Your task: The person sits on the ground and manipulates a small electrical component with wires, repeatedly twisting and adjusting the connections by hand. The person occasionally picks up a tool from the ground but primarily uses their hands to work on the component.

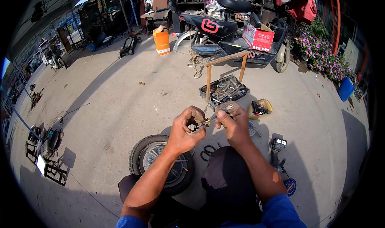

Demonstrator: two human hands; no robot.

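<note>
My left hand [186, 129] pinches a small connector with short yellow and blue wires [204, 122] in front of my knees. Close beside it, my right hand [232, 123] grips a thin grey piece with a metal tip [224, 108], perhaps a cable end or tool, angled up and right. Below my hands a wheel with a black tire [138, 159] lies on the concrete, next to black-handled scissors [208, 151]. A cordless power tool [276, 151] and a blue round disc [290, 186] are beside my right leg.
Ahead are a black tool crate [204, 93], wooden frame [208, 79], small yellow tub [268, 108], black scooter [208, 25] with a red box [258, 39], and orange box [161, 41]. Flowers [315, 53] and a blue container [345, 89] stand right; more equipment [50, 147] sits left.
</note>
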